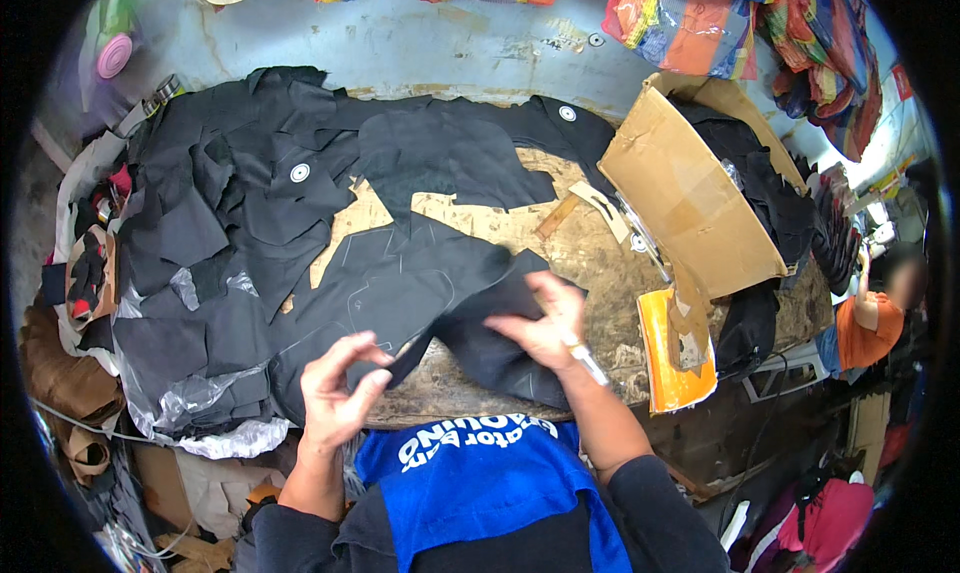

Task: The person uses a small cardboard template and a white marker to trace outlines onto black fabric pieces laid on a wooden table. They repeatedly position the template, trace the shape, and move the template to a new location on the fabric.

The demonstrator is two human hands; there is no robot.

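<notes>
Large black sheets (400,273) of leather-like or fabric material, with pale outlines drawn on them, spread over the worn wooden table. In front of me a loose black piece (490,348) is lifted and folded, slightly blurred. My left hand (338,388) is at its left edge, thumb and forefinger apart, fingertips close to the material. On the right side, my right hand (545,325) has its thumb and forefinger spread against the piece. A white pen-like stick (590,365) is tucked in that hand and juts out past the heel of the palm.
An open cardboard box (690,183) with black material stands at the right, beside an orange-yellow packet (678,368). Black scraps (200,213) heap up on the left, with clear plastic (215,398) below. A person in an orange top (870,323) sits at far right.
</notes>
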